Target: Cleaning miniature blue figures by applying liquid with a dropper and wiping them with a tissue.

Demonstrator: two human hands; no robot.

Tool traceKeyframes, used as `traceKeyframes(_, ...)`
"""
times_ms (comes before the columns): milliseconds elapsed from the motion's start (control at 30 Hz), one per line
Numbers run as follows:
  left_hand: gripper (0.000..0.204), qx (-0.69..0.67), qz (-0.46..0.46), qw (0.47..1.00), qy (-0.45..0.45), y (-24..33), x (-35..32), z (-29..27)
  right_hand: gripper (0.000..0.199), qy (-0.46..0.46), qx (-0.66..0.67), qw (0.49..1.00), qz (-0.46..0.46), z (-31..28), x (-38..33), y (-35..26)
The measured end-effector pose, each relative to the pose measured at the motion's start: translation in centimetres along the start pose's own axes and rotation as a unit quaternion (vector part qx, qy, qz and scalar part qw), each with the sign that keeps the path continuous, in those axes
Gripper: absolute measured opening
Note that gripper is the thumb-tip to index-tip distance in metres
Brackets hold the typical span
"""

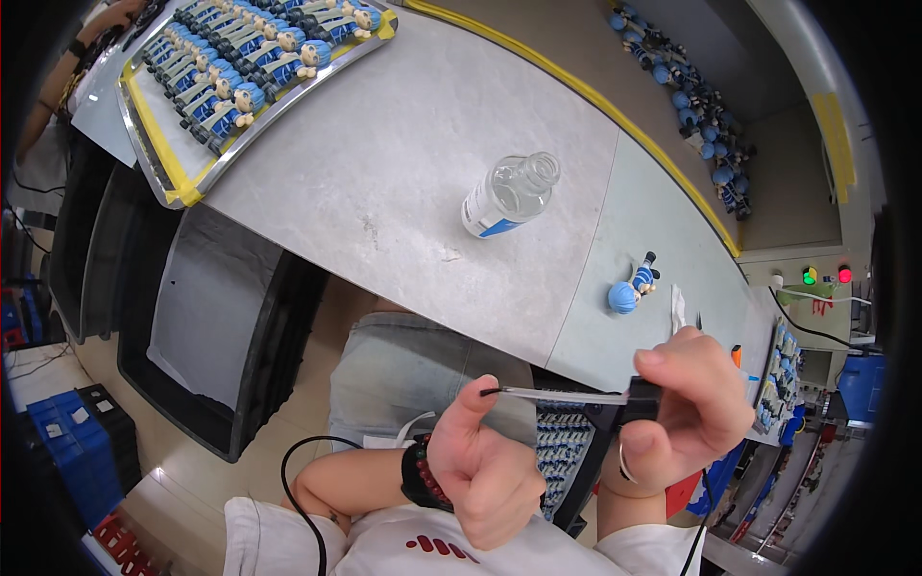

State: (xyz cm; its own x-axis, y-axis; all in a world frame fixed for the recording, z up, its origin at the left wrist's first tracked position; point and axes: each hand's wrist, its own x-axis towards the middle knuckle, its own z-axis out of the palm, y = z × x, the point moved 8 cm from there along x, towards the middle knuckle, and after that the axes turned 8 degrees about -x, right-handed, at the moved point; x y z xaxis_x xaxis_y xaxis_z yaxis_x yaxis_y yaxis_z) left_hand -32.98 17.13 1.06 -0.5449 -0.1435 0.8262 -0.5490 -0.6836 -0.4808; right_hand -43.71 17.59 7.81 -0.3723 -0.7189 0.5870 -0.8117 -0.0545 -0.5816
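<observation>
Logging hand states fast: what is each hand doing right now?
Left hand: closed, thumb and finger pinching the tip of a thin brush.
Right hand: closed, gripping the brush's dark handle end.

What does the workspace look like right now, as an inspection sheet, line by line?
Surface: grey table, yellow tape along far edge.
Job's things: thin brush held between both hands.
Clutter: clear bottle lying down; blue figurine alone; tray of figurines at left.
Grippers: left hand pinches brush tip; right hand grips dark handle.
Cables: black cable by left forearm.
Surroundings: black bins, more figurines beyond table.
</observation>
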Motion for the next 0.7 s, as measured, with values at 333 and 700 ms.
traceKeyframes(333,0.071,0.027,0.002,0.999,0.022,0.1,-0.3,-0.4,0.036,-0.019,-0.012,1.000,-0.015,0.2,0.4,-0.6)
traceKeyframes(700,0.071,0.033,0.007,0.998,0.047,0.1,-0.4,-0.6,0.038,-0.016,-0.024,1.000,0.008,-0.2,0.6,-0.4)
